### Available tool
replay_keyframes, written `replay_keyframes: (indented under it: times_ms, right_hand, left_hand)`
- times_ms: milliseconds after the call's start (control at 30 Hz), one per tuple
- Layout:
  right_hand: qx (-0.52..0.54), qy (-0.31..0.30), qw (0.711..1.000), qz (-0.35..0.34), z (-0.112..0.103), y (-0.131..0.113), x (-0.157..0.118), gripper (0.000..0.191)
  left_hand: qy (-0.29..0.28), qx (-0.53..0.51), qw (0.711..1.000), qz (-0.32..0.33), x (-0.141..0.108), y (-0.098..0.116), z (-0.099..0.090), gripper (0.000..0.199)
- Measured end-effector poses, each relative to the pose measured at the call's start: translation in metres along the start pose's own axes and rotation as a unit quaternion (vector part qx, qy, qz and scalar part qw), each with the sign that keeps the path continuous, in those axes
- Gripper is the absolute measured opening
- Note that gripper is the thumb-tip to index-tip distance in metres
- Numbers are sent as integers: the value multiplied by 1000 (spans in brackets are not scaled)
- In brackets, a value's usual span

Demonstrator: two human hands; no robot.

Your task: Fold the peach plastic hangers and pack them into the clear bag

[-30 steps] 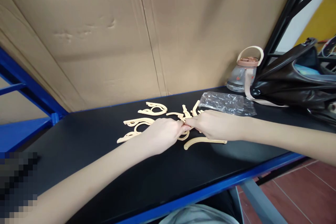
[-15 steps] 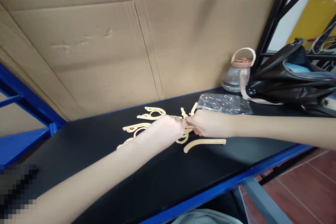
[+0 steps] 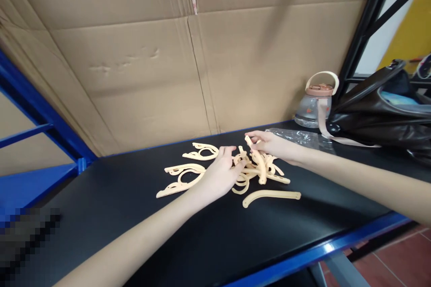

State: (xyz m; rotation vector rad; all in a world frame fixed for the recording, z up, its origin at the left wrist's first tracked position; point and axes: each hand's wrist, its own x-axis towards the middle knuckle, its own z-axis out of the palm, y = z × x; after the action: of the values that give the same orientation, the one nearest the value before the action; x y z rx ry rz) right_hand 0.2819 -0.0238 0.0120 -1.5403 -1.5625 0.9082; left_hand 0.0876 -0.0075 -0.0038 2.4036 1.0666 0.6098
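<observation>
My right hand (image 3: 269, 144) pinches a cream plastic hanger arm (image 3: 260, 166), raised at a slant over a loose pile of cream hanger parts (image 3: 278, 179). At the pile's left side is my left hand (image 3: 224, 170), thumb and fingers apart around a small cream piece; whether it touches that piece is hard to tell. Nearer the front, a single curved hanger arm (image 3: 272, 195) lies by itself. Left of my left hand rest folded cream hangers, one at the back (image 3: 202, 152) and others in front (image 3: 182, 177), partly hidden by my wrist.
Behind the black tabletop (image 3: 188, 242) stands a cardboard wall (image 3: 141, 76). A clear plastic bag (image 3: 310, 138) lies behind my right forearm. At the back right are a water bottle (image 3: 314, 105) with a strap and a black bag (image 3: 377, 112). Blue metal framing (image 3: 40, 89) borders the left.
My hands were close together over the pile; they have moved apart. The left has opened, while the right has lifted with a hanger arm. The view has shifted slightly.
</observation>
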Motion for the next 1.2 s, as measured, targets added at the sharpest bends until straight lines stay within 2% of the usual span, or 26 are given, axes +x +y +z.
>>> replay_keyframes:
  times_ms: [67, 100, 133, 200, 267, 400, 467, 500, 667, 767, 867, 967, 1067, 1100, 1133, 1200]
  right_hand:
    - [-31, 9, 999, -8, 4, 5, 3, 46]
    - [-47, 16, 999, -13, 5, 8, 5, 46]
    - [-64, 23, 997, -23, 6, 11, 6, 44]
    - [-103, 32, 992, -63, 8, 14, 8, 35]
    - [-162, 31, 977, -132, 13, 10, 9, 26]
    - [-318, 2, 907, -275, 32, -10, 19, 22]
    - [-382, -44, 869, -312, 43, -19, 30, 23]
    - [-397, -60, 859, -318, 49, -22, 37, 23]
    - [-423, -92, 840, -326, 77, -26, 67, 18]
    - [-419, -102, 842, -323, 94, -28, 77, 14]
    - [-382, -88, 863, -318, 104, -34, 81, 14]
    - [-308, -57, 897, -311, 101, -42, 77, 17]
    - [-208, -30, 926, -314, 86, -52, 57, 23]
    - [-157, -24, 934, -320, 79, -55, 47, 24]
    - [-23, -26, 947, -319, 73, -59, 36, 21]
    - [174, -45, 939, -294, 60, -64, 14, 15]
  left_hand:
    - [5, 61, 997, 56, -4, -13, -15, 36]
    - [16, 118, 989, 84, -8, -22, -25, 33]
    - [1, 173, 981, 93, -11, -31, -35, 30]
    - [-28, 249, 965, 81, -18, -51, -54, 27]
    - [-67, 269, 958, 68, -22, -67, -64, 23]
    - [-79, 335, 937, 55, -26, -82, -66, 21]
    - [-74, 384, 919, 45, -27, -83, -65, 23]
    - [-74, 399, 913, 40, -29, -84, -66, 24]
    - [-76, 420, 904, 6, -35, -93, -80, 27]
    - [-76, 418, 905, -13, -38, -104, -91, 27]
    - [-71, 408, 910, -24, -40, -115, -99, 29]
    - [-54, 402, 914, -33, -40, -116, -103, 33]
    - [23, 310, 950, -28, -37, -98, -103, 41]
    - [50, 244, 968, -13, -35, -88, -102, 45]
    - [55, 174, 983, 10, -34, -75, -99, 47]
    - [34, 61, 996, 61, -31, -46, -92, 48]
